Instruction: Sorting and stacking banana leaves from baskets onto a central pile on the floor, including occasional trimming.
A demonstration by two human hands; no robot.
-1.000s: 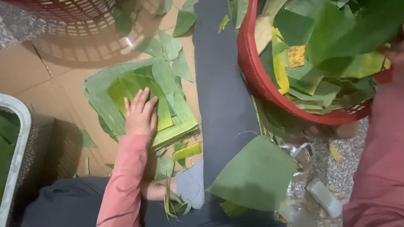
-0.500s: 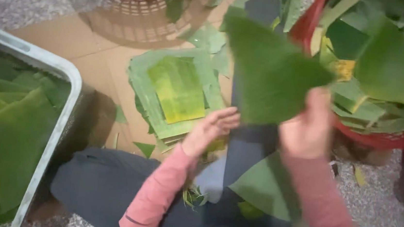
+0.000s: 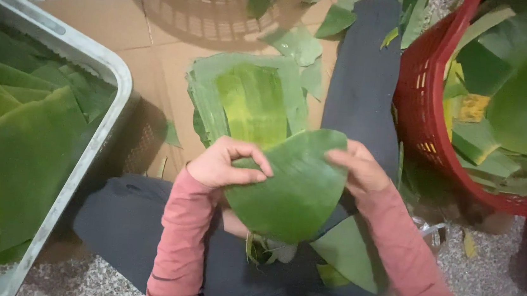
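Lowered from up near the red plastic basket [image 3: 431, 124], the broad rounded green leaf [image 3: 289, 185] now sits over the lap, pinched by the left hand [image 3: 224, 163] and right hand [image 3: 363, 169], where a hard tug could tear it.

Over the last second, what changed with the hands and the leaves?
The right hand came back from the red basket with a leaf; the left hand left the leaf stack on the cardboard and took the leaf's other edge. Stack, basket and grey tray stayed put.
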